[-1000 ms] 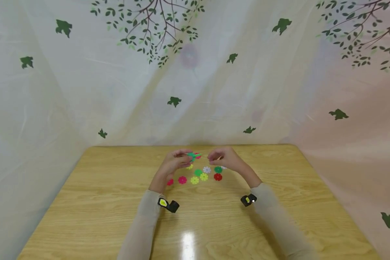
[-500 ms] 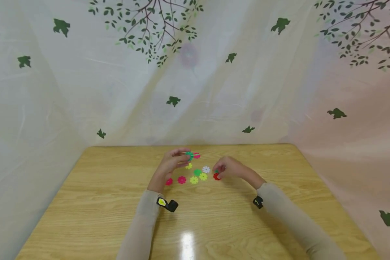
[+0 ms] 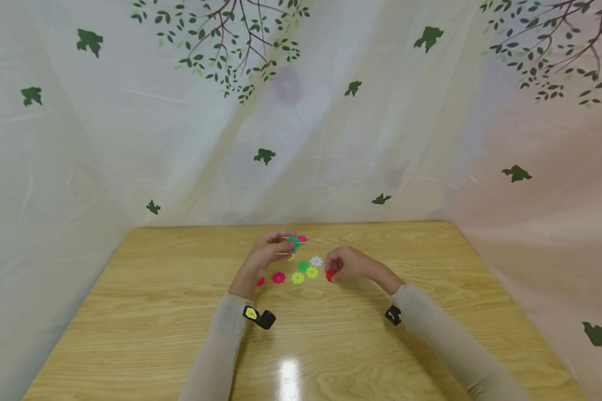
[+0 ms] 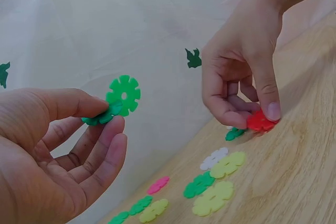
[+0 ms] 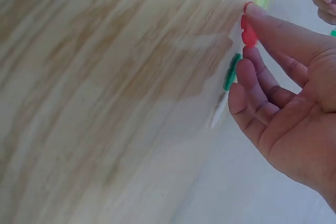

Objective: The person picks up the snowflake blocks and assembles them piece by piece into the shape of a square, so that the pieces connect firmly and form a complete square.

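My left hand (image 3: 267, 254) pinches a pair of interlocked green flower-shaped discs between thumb and fingers. In the left wrist view the lighter green disc (image 4: 124, 96) stands upright, slotted at an angle to the darker green disc (image 4: 103, 115) under the thumb. At the right of the group, my right hand (image 3: 350, 262) pinches a red flower-shaped disc (image 4: 261, 121) by its edge with thumb and fingers, low over the table. Behind it lie a dark green disc (image 5: 232, 72) and a white disc (image 5: 219, 109), partly hidden by the fingers in the head view.
Between the hands lie a white disc (image 3: 316, 261), a green disc (image 3: 303, 266) and two yellow discs (image 3: 298, 278). Pink discs (image 3: 278, 278) lie near the left wrist, and more sit behind the left hand. A printed curtain (image 3: 205, 167) hangs behind the wooden table (image 3: 180, 334).
My right hand has come away from the left hand, moved down to the red disc and pinched it, shifting it slightly left. The left hand stays in place with the green discs.
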Tool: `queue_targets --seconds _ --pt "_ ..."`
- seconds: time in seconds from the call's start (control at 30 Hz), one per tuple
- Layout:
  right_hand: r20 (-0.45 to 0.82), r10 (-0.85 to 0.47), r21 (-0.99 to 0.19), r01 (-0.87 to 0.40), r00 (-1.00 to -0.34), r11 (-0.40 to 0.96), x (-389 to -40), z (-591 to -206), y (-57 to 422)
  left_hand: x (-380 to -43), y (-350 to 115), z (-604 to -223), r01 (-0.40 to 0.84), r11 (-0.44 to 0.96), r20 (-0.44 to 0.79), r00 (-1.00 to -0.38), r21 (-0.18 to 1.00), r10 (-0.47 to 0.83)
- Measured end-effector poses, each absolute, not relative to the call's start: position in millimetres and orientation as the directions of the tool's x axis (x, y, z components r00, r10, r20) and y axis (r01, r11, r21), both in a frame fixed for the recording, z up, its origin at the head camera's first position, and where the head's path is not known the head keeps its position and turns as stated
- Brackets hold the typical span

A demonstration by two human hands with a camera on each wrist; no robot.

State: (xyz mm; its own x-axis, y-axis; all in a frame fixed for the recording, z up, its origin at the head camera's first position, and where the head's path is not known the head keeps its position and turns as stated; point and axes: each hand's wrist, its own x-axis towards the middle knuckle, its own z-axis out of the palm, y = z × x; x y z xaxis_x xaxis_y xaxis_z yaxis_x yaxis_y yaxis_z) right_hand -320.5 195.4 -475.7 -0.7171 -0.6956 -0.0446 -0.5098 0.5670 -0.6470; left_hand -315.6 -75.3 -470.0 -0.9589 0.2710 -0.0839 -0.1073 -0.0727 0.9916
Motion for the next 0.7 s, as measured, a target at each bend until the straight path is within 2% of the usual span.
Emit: queue_targets --seconds 0.2,0.33,0.43,0.53,0.7 --pt "-0.031 -0.672 -0.681 -0.476 -0.74 0.556 -318.5 -474.6 193.9 -315.3 -73.3 -469.7 -0.098 -0.053 -0.079 -0.957 0.994 0.278" --pt "0.013 -0.619 -0.678 -0.462 -0.785 0.572 -319.7 -471.6 193.8 -314.7 -73.9 -469.7 -0.09 -0.061 -0.07 -0.959 0.994 0.274" --pt "0.045 -0.548 -0.718 -0.408 -0.835 0.564 -319.3 -464.0 192.3 -314.1 -73.9 -469.5 -0.088 -0.065 -0.067 -0.959 0.994 0.277" --pt "0.089 -0.471 -0.79 -0.35 -0.878 0.504 -318.8 -454.8 189.5 -313.6 -72.9 -468.7 -0.089 -0.06 -0.069 -0.957 0.994 0.281" --pt "0.147 -0.339 -0.906 -0.264 -0.929 0.33 -318.0 -446.8 182.5 -313.1 -70.8 -469.6 -0.094 -0.065 -0.073 -0.961 0.993 0.268"
